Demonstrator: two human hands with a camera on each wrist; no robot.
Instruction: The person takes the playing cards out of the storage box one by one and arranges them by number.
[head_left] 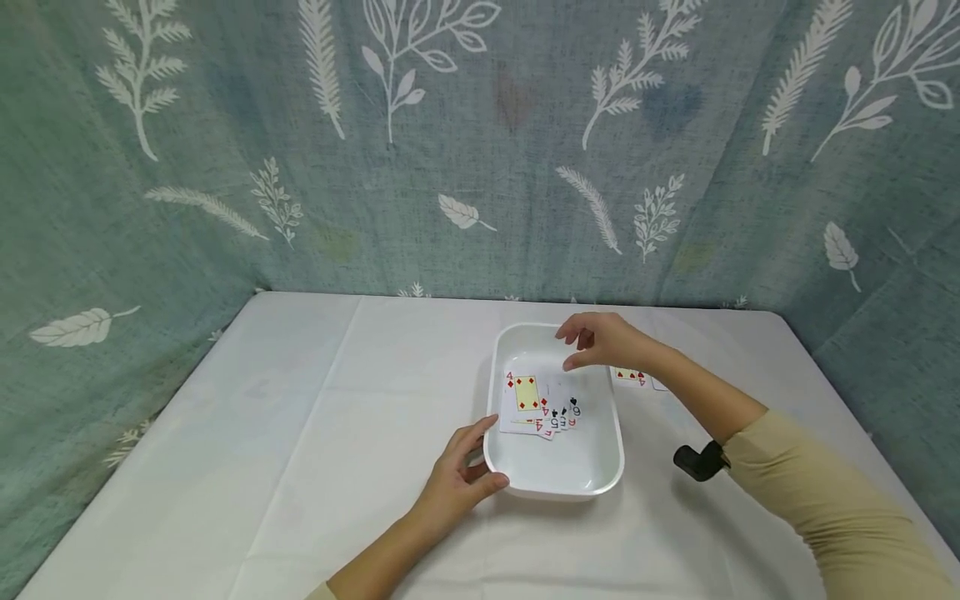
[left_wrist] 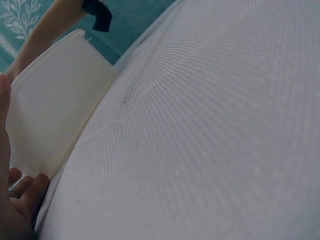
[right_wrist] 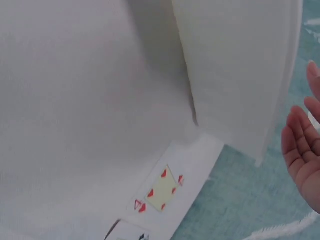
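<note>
A white rectangular tray sits near the middle of a surface draped in a white cloth, holding a loose fan of playing cards face up on its floor; the four of diamonds lies on top at the fan's 10 o'clock end, with a five, a six and an ace showing among the overlapped corners. The left hand grips the tray's near-left corner, at about 7 o'clock of the tray, thumb against the outer wall and fingers reaching up along the rim; the left wrist view shows the fingertips beside the tray's white wall. The right hand hovers over the tray's far-right part, at about 1 o'clock of the fanned cards, fingers loosely bent and holding nothing, clear of the cards below. The right wrist view shows its relaxed fingers just off the tray's outer wall. More cards lie on the cloth just outside the tray's right side, at 3 o'clock of the right hand: a four of hearts, seen closer in the right wrist view, and another card's edge beside it. A leaf-print curtain backs the scene.
</note>
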